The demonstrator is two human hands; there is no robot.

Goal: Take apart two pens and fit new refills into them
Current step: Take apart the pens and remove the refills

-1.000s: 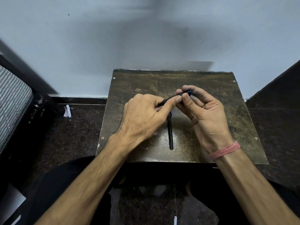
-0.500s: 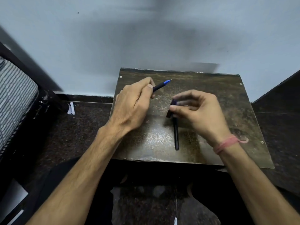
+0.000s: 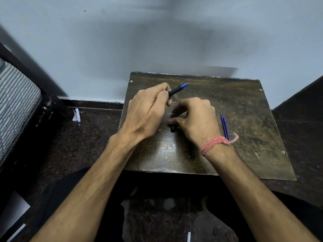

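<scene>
My left hand [image 3: 148, 112] grips an uncapped dark pen [image 3: 178, 89] whose blue tip points up and to the right over the small dark board [image 3: 244, 105]. My right hand [image 3: 195, 119] is low on the board, thumb and fingers closed on a small dark pen cap [image 3: 173, 126] that touches the surface. A second dark pen [image 3: 192, 152] lies on the board, mostly hidden under my right wrist. Two blue refills [image 3: 225, 127] rest side by side just right of my right hand.
The board sits on a dark speckled floor against a pale wall [image 3: 157, 41]. A striped cushion on a black frame [image 3: 15, 98] stands at the left. A scrap of white paper [image 3: 76, 115] lies on the floor near the wall. My knees are below the board.
The two hands pulled the cap off the pen. My left hand carried the pen up and left; my right hand lowered the cap to the board. The refills came into view.
</scene>
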